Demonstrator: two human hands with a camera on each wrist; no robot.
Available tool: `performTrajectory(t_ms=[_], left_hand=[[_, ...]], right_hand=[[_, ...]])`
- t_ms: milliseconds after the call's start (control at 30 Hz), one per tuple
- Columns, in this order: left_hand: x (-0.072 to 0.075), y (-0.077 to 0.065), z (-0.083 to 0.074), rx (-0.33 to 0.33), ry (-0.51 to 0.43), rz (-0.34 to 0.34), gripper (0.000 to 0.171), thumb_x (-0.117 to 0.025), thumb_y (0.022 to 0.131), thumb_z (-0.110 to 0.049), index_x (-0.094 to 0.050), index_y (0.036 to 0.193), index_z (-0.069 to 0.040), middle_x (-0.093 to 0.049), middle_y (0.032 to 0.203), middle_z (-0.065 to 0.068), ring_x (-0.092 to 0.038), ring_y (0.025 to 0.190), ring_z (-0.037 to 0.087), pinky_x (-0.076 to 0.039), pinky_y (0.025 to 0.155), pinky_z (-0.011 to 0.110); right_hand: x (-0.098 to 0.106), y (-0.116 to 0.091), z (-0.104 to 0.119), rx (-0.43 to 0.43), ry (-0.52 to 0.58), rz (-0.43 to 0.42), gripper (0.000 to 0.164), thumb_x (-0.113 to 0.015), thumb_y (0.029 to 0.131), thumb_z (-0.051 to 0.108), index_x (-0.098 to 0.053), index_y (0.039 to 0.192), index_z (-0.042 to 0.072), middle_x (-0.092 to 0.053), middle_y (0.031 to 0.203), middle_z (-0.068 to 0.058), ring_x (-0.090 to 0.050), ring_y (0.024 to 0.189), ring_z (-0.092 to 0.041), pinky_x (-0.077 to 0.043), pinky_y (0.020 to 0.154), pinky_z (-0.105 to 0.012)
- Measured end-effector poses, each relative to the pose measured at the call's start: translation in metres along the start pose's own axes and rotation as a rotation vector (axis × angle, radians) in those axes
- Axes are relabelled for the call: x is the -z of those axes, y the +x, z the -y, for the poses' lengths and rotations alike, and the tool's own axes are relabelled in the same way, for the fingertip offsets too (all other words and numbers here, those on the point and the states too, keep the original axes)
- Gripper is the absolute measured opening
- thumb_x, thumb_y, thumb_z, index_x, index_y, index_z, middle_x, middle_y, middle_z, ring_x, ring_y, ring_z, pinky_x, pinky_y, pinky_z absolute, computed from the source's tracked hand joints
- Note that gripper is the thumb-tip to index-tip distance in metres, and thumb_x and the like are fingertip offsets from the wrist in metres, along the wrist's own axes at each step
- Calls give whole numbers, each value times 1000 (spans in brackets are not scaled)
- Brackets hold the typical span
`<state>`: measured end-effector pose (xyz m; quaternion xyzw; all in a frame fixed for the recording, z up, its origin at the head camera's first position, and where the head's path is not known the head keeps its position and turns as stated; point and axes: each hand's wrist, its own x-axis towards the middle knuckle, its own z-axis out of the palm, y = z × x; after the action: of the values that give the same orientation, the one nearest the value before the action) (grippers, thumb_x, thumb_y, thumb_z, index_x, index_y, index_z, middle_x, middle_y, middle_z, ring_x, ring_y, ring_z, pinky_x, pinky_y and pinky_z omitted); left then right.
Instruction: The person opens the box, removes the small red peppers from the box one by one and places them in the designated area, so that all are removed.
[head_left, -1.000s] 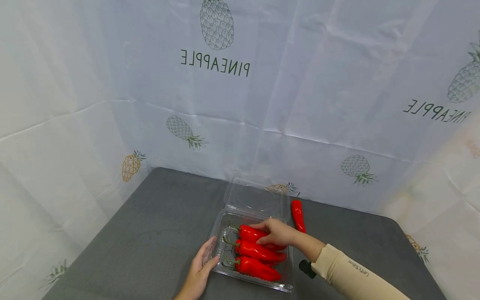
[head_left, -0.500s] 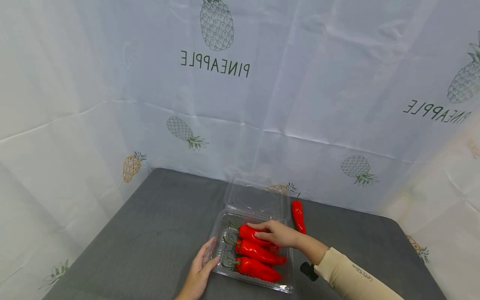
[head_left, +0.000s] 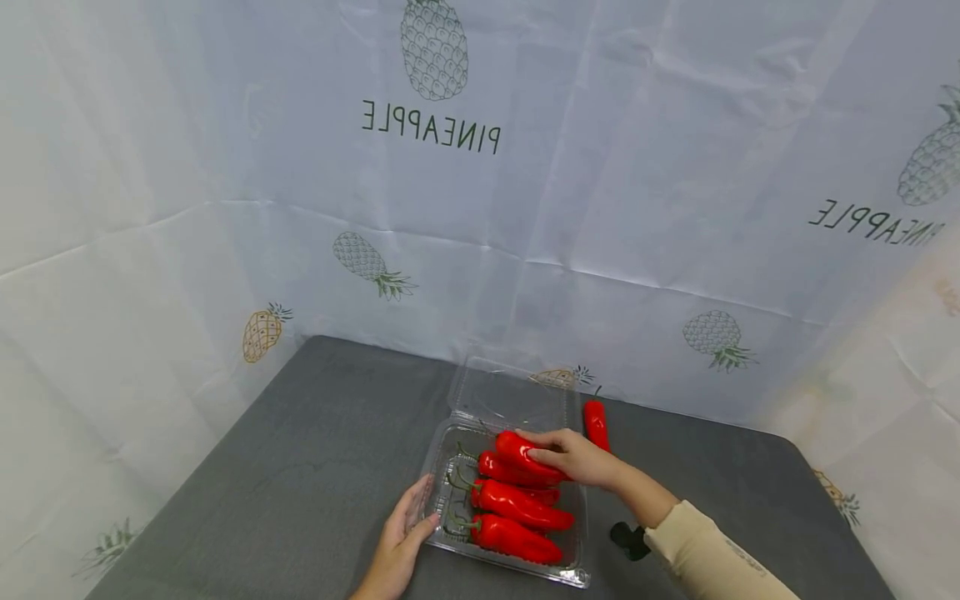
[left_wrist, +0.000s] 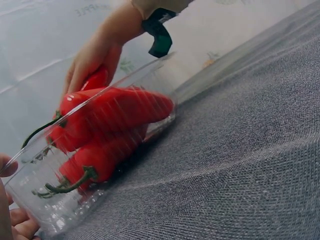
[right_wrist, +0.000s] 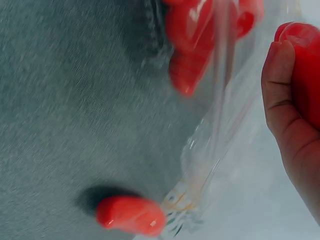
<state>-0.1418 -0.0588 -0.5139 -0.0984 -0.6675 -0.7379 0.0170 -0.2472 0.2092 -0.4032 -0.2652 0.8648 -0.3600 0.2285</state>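
A clear plastic clamshell container (head_left: 551, 572) lies with its lid laid back, several red peppers (head_left: 517, 500) in its tray. My left hand (head_left: 397, 542) grips the tray's left side; in the left wrist view, fingers (left_wrist: 22, 222) show at its lower corner. Over the back of the tray, my right hand (head_left: 581, 457) holds a red pepper (head_left: 517, 448) by its body, thumb on the near side. That pepper sits above another one, and the head view does not show whether the two touch. In the right wrist view the held pepper (right_wrist: 307, 75) is partly cut off.
One more red pepper (head_left: 596, 423) lies on the grey table (head_left: 300, 467) right of the clear lid (head_left: 513, 396). A black device (head_left: 630, 540) is at my right wrist. White curtains (head_left: 570, 167) with pineapple prints hang behind the table.
My right hand has risen and moved slightly back and right, lifting a red pepper off the others and uncovering the one below. The left hand and the container stay in place.
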Motion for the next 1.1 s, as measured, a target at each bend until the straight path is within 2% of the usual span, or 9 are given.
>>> performTrajectory(t_ms=[133,167,233,433,600,700,800,933,1100], left_hand=[[0,0,0,18,10,0,55,-49,95,-10,-25,140,11,-26,146,32,-30,119,-21,-23,97,0],[0,0,0,19,12,-2,55,-49,95,-10,-25,140,11,-26,146,32,-30,119,-21,-23,97,-1],[0,0,0,15,21,-9,54,-49,95,-9,-26,140,11,-27,146,32,-30,119,-20,-24,97,-1],[-1,0,-1,14,29,-15,54,-49,95,-8,-27,139,11,-28,146,32,-30,119,-20,-24,97,-1],[-1,0,-3,17,24,-12,53,-49,95,-9,-27,139,11,-28,146,31,-30,119,-20,-24,97,-1],[-2,0,-3,-18,27,-13,52,-48,95,-7,-27,138,12,-29,144,34,-31,120,-18,-24,98,0],[-2,0,-3,-44,26,-15,51,-48,95,-7,-28,138,13,-29,143,35,-31,121,-17,-24,98,0],[-1,0,-2,-27,14,-15,52,-48,95,-8,-28,139,12,-28,145,34,-31,120,-18,-24,98,-1],[-1,1,-2,-30,19,-10,52,-48,95,-6,-27,138,13,-28,144,34,-31,120,-19,-24,97,-1]], right_hand=[[12,-6,-12,-30,50,-50,49,-52,95,26,-42,140,11,-62,86,-21,-37,57,-9,-37,51,-22],[15,-8,-16,-36,58,-63,49,-52,95,26,-41,140,11,-64,101,-23,-40,61,-9,-39,52,-22],[21,-12,-22,-48,72,-92,49,-51,96,27,-41,140,9,-57,126,-21,-46,74,-11,-42,57,-22],[35,-25,-40,-122,128,-187,53,-50,96,31,-37,142,8,-58,115,-21,-53,80,-22,-51,63,-30],[42,-31,-53,-177,178,-260,55,-51,96,32,-36,143,9,-52,123,-26,-59,79,-24,-56,67,-38],[45,-33,-60,-198,181,-299,56,-51,95,33,-36,143,8,-49,127,-30,-60,77,-25,-54,65,-37],[48,-34,-65,-212,162,-345,56,-51,95,34,-37,142,7,-43,136,-30,-59,84,-23,-52,67,-34],[50,-36,-71,-250,138,-400,56,-50,95,35,-36,142,8,-41,140,-28,-55,94,-19,-53,73,-31],[53,-40,-80,-303,159,-454,58,-49,96,36,-31,144,8,-40,139,-31,-59,91,-21,-55,75,-36]])
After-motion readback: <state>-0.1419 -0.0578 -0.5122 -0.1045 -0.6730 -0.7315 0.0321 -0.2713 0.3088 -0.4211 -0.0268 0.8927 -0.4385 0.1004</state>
